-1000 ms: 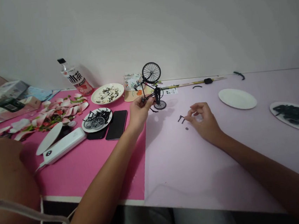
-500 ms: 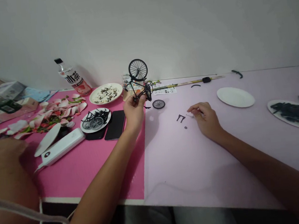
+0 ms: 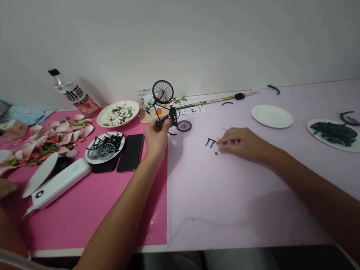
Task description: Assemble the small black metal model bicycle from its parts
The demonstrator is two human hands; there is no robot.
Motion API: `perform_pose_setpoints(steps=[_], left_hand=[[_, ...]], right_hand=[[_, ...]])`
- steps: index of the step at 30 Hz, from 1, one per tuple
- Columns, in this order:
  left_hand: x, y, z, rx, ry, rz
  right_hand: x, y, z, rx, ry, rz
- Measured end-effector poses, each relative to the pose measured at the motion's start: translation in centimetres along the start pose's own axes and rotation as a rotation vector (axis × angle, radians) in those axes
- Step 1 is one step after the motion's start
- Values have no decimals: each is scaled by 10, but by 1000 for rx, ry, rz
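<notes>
My left hand (image 3: 157,137) is closed around the black frame of a miniature model bicycle (image 3: 161,111), raised over the table with one spoked wheel (image 3: 163,91) upright at its top. A loose spoked wheel (image 3: 184,126) lies just right of the frame and partly overlaps it in view. My right hand (image 3: 240,144) is low over the pale tabletop with thumb and fingers pinched together. Their tips come up to a small black forked part (image 3: 210,142); what they hold, if anything, is too small to make out. Below the fingertips is a tiny dark disc (image 3: 216,153).
Left on the pink mat are a plate of black bicycle parts (image 3: 105,148), a phone (image 3: 130,152), a white power bank (image 3: 60,184), scraps and a bottle (image 3: 76,94). Rightward stand a white plate (image 3: 272,116) and a dark-smeared plate (image 3: 336,135). Another person's arm (image 3: 0,220) is at far left.
The view has swung a little to the right. My right fingertips have moved closer to the forked part, the hand flatter now. The bicycle in my left hand has dropped slightly.
</notes>
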State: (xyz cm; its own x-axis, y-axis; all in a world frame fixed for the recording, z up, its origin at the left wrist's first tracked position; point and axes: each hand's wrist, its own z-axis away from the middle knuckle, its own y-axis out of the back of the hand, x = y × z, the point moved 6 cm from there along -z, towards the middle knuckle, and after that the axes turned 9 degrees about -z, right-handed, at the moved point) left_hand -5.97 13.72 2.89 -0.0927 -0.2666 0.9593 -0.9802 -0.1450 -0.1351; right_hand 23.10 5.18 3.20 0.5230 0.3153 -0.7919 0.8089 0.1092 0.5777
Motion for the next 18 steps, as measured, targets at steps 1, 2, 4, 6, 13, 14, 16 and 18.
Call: perform_pose_setpoints(steps=[1, 2, 4, 6, 13, 14, 16, 18], left_hand=[[-1, 0, 0, -1, 2, 8], [-1, 0, 0, -1, 3, 14], [-2, 1, 0, -1, 7, 19], [-4, 2, 0, 1, 16, 16], [-23, 1, -1, 30, 90, 14], [-26, 1, -1, 30, 98, 22], [-31, -1, 0, 36, 113, 31], [-35, -3, 1, 54, 110, 30]], right_hand=[[-2, -6, 1, -69, 6, 1], [-4, -11, 2, -110, 15, 4], [-4, -17, 2, -132, 24, 12], [-1, -20, 2, -129, 27, 29], [-12, -25, 4, -151, 55, 115], [-16, -27, 4, -165, 44, 118], [-22, -33, 4, -216, 27, 118], [-28, -40, 0, -281, 43, 108]])
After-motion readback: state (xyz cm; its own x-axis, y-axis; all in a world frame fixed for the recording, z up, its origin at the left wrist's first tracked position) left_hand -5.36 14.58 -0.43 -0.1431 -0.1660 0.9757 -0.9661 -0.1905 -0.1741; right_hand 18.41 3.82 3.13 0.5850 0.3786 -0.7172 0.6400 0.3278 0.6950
